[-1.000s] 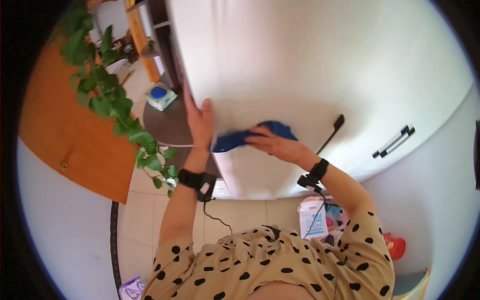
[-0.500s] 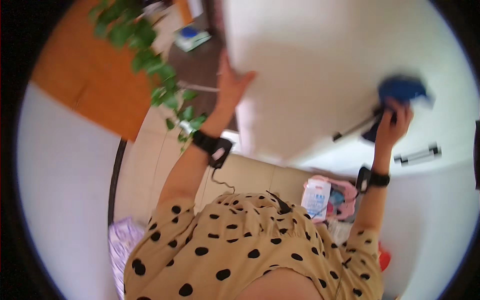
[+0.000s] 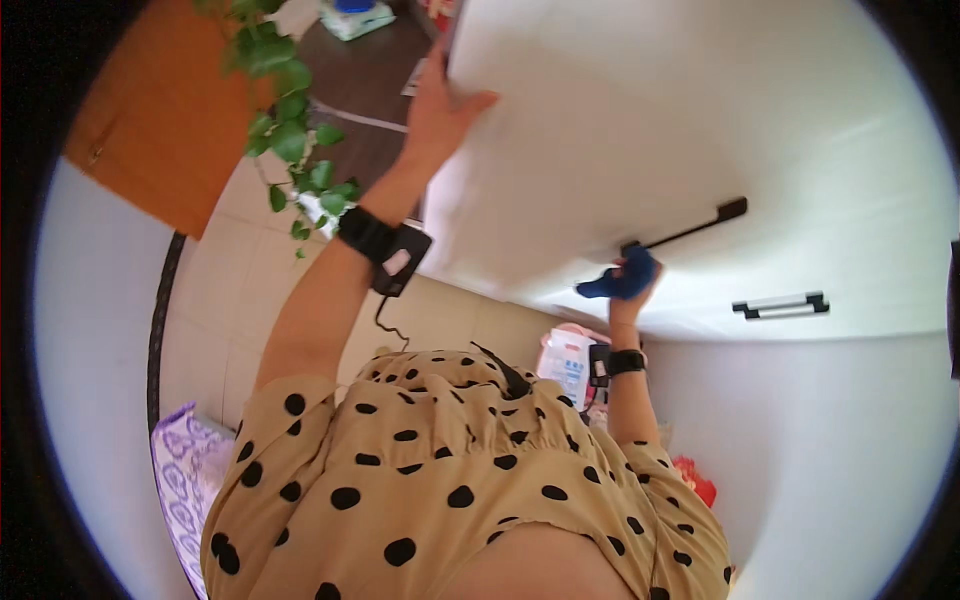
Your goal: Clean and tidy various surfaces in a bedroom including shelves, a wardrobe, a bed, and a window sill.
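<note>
A large white panel with a left edge, like a cabinet front (image 3: 560, 130), spans the upper right. My left hand (image 3: 437, 112) rests at that edge, thumb stretched apart over the white face and fingers extended up along the side. A dark blue cloth (image 3: 628, 276) is bunched in my right hand (image 3: 640, 290), whose fingers are curled and partly covered by it. The cloth sits at the lower left end of a long black bar handle (image 3: 690, 232). Further right is a second handle (image 3: 782, 306), black-ended and set level.
Trailing green leaves (image 3: 290, 130) hang left of my left forearm. Behind them stand a dark tabletop (image 3: 350, 75) with a wipes-like pack (image 3: 357, 18) and an orange-brown wooden door (image 3: 150, 120). A pink basket (image 3: 568, 335) and a purple-white patterned item (image 3: 190, 475) lie low down.
My right hand and the blue cloth have moved left and down across the white front to the bar handle's near end. The whole view has shifted; my left hand stays at the edge.
</note>
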A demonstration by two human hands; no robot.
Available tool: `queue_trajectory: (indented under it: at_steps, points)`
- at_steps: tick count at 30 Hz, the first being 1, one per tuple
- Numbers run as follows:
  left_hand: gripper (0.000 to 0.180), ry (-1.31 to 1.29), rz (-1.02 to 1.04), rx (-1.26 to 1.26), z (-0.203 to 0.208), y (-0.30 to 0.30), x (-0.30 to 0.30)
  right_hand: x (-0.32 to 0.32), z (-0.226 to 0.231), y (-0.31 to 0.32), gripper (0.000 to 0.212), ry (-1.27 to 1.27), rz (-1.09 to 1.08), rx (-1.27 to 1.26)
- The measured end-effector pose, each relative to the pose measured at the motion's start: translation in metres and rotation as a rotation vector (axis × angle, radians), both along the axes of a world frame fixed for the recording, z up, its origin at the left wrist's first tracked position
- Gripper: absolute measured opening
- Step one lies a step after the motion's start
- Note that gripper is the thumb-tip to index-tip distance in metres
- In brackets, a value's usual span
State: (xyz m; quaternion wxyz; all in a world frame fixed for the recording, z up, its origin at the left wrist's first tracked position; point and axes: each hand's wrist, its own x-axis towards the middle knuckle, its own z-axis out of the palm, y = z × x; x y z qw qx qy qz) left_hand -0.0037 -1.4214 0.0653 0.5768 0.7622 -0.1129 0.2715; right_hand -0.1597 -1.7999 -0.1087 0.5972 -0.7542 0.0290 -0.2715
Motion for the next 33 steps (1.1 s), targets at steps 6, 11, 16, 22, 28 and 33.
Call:
queue_trajectory:
  at_steps: [6, 11, 16, 22, 28, 33]
  points:
    - [0.087, -0.009, 0.069, 0.048, -0.002, -0.001, 0.005, 0.015, 0.146, 0.022, 0.028, -0.303, -0.246, -0.127]
    - [0.087, -0.029, 0.019, 0.005, 0.003, -0.020, 0.012, 0.082, 0.216, 0.005, 0.057, -0.292, -0.523, -0.562]
    - [0.086, -0.014, 0.013, 0.008, -0.004, -0.026, 0.012, 0.088, 0.156, 0.024, 0.058, -0.282, -0.673, -0.309]
    - [0.086, 0.035, 0.039, 0.043, 0.030, -0.040, 0.022, 0.077, 0.073, 0.027, 0.052, -0.058, -0.655, -0.162]
    - [0.086, 0.074, 0.017, -0.035, 0.017, -0.034, 0.050, 0.085, 0.069, 0.017, 0.054, 0.162, -0.583, -0.227]
    - [0.081, 0.139, -0.002, -0.093, 0.025, -0.040, 0.046, 0.058, 0.112, -0.050, 0.049, 0.224, -0.311, -0.640]
